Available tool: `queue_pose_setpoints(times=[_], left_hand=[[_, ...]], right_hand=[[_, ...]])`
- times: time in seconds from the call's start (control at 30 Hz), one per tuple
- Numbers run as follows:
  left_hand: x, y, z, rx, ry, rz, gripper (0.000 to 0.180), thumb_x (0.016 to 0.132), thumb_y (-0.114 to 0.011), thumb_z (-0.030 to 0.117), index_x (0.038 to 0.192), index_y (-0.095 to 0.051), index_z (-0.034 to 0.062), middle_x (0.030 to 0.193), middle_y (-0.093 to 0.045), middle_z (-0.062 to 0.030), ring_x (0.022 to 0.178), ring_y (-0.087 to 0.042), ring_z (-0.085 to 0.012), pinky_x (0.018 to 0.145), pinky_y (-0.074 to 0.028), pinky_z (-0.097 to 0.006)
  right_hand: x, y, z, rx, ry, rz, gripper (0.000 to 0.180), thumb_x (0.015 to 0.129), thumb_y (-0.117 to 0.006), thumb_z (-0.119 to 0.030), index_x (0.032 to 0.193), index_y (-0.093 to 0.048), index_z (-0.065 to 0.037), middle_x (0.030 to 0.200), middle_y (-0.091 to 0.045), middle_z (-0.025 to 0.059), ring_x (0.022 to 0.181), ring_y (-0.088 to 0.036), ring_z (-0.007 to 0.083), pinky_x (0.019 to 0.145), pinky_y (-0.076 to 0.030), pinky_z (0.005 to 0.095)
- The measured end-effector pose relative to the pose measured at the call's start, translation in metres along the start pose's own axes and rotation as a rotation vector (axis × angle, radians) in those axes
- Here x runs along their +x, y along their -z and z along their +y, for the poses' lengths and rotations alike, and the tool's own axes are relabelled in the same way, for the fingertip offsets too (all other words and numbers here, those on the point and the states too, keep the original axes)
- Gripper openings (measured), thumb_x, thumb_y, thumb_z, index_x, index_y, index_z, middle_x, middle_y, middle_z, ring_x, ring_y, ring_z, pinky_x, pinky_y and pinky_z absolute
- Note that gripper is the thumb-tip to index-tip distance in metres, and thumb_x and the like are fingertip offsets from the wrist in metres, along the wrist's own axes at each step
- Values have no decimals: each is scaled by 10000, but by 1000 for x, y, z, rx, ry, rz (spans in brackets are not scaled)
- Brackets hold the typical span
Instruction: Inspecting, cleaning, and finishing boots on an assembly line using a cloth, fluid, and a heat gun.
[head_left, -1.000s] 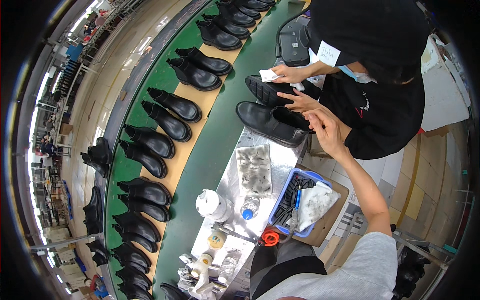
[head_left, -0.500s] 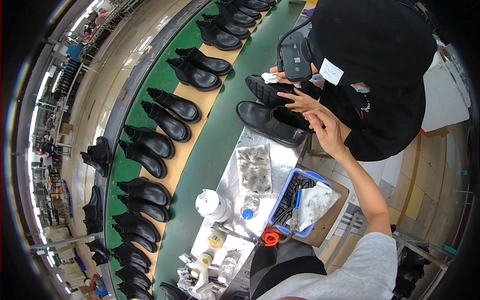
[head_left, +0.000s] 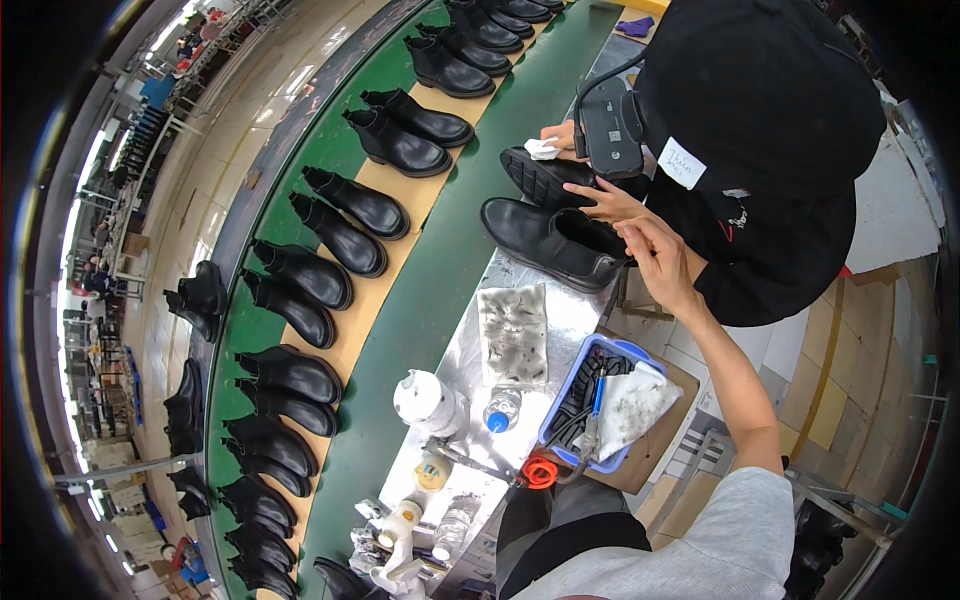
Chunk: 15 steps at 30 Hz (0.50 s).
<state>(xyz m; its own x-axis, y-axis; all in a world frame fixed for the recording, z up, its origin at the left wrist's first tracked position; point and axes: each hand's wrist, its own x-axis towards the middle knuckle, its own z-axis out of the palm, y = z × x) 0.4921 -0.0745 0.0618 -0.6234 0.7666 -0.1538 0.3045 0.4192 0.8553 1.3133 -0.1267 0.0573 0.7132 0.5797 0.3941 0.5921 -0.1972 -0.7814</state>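
My right hand [head_left: 660,262] reaches in from the lower right. It hovers at the heel end of a black ankle boot [head_left: 550,243] that lies on the metal bench, toe to the left. Its fingers are loosely bent and apart, and I see nothing between them; whether a fingertip touches the boot cannot be told. My left hand is out of view. Just beyond, a co-worker in a black cap [head_left: 760,90] has a hand [head_left: 610,203] on a second black boot [head_left: 530,178], tipped so its sole shows. That person's other hand holds a white cloth [head_left: 541,149].
A smudged cloth [head_left: 513,335], a white bottle [head_left: 430,402] and a blue-capped clear bottle [head_left: 502,408] stand along the metal bench. Beside them is a blue basket [head_left: 553,420] with black pieces and a rag [head_left: 637,405]. Pairs of black boots [head_left: 340,232] line the green conveyor [head_left: 415,290].
The whole view has shifted slightly. My right hand stays by the boot's heel, and the co-worker's hands remain on the other boot and the cloth.
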Motion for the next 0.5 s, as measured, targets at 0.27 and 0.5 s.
queue_pose_setpoints(times=[0.27,0.5], left_hand=[[-2,-1,2,-8,-21,44,674,719,-762,18,1264,-367,15,1117,-545,-174,826,-586,-278,617,-553,-398],[-10,-9,13,-1,63,94,717,720,-761,14,1296,-336,48,1148,-527,-173,862,-573,-281,649,-554,-410]], right_hand=[[-2,2,0,-6,11,26,244,961,-502,-171,977,-623,40,829,-622,74,636,-559,104,584,-454,224],[-2,3,1,-26,20,13,246,959,-505,-172,974,-619,46,828,-621,81,632,-561,110,577,-452,226]])
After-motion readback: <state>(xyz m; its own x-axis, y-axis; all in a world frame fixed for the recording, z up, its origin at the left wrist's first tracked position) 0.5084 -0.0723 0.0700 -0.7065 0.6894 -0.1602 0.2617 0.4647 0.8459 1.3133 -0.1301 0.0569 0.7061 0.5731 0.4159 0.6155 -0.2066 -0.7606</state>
